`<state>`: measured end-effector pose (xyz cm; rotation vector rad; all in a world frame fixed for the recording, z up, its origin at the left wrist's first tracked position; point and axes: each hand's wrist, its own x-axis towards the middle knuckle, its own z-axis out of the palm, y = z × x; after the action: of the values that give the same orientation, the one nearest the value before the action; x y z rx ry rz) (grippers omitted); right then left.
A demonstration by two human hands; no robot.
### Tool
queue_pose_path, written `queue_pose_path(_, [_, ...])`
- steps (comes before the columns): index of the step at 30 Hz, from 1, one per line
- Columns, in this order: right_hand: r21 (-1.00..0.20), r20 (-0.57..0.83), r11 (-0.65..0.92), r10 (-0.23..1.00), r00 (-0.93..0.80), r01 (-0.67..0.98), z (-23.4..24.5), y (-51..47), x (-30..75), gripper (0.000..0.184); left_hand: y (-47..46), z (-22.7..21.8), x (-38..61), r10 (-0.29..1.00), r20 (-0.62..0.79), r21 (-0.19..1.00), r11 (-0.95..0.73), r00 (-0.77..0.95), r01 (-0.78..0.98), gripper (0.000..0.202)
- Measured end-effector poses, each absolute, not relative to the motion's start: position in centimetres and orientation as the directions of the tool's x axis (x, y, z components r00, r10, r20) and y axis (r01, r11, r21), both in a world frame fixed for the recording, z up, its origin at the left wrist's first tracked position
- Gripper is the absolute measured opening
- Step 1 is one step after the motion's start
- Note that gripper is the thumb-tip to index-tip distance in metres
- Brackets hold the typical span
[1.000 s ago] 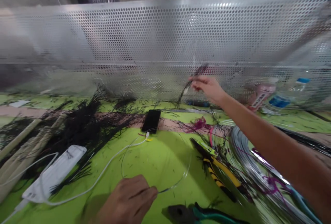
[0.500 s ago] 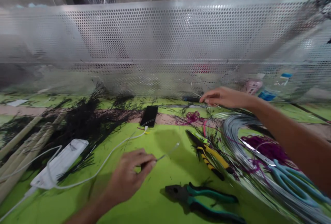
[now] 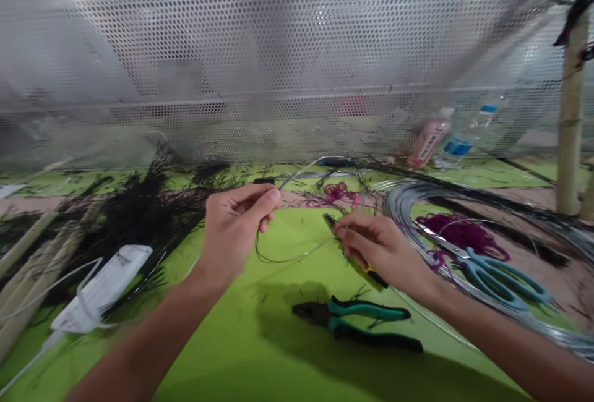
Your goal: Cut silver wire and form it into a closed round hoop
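Note:
My left hand (image 3: 236,222) is closed in a pinch on a thin metal wire (image 3: 290,260). One stretch of that wire arcs up and to the right from the fingers, while another loops below and runs across toward my right hand (image 3: 378,244). The fingertips of my right hand are pinched together where the wire reaches them. Beneath that hand lie yellow-and-black pliers (image 3: 375,277), mostly covered by it. Nearer to me, green-handled pliers (image 3: 325,314) rest on the green surface with their handles apart.
At right are a coil of wire (image 3: 396,201), purple cord (image 3: 464,235), blue-handled scissors (image 3: 496,275) and a bamboo pole (image 3: 570,124). A white power strip (image 3: 104,290) and black bristly strands (image 3: 143,216) lie left. Two bottles (image 3: 429,139) stand by the perforated metal sheet (image 3: 288,49).
My right hand has come back from the far edge toward the yellow-and-black pliers. My left hand has moved up and forward, now in front of the phone. The wire now bends in a loop between both hands.

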<state>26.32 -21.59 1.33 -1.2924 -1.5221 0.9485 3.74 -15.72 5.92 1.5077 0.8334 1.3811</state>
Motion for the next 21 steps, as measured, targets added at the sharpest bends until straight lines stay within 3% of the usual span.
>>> queue_pose_path(5, [-0.971, 0.191, 0.209, 0.970, -0.149, 0.115, 2.4, -21.2, 24.5, 0.026, -17.0, 5.3, 5.0, 0.911, 0.334, 0.943, -0.319, 0.244, -0.099, 0.008])
queue_pose_path(11, [-0.970, 0.242, 0.228, 0.948, -0.207, -0.089, 4.7, -21.5, 23.2, 0.018, -17.5, 5.9, 5.4, 0.877, 0.405, 0.904, -0.426, 0.260, 0.028, 0.009])
queue_pose_path(18, [-0.964, 0.229, 0.248, 0.957, -0.177, 0.091, 4.7, -22.0, 23.4, 0.019, -18.1, 6.4, 5.3, 0.892, 0.338, 0.932, -0.361, 0.298, 0.024, 0.010])
queue_pose_path(21, [-0.908, 0.320, 0.346, 0.937, -0.144, 0.236, 4.5, -22.5, 23.3, 0.017, -18.5, 6.5, 5.3, 0.905, 0.291, 0.952, -0.305, 0.312, -0.004, 0.009])
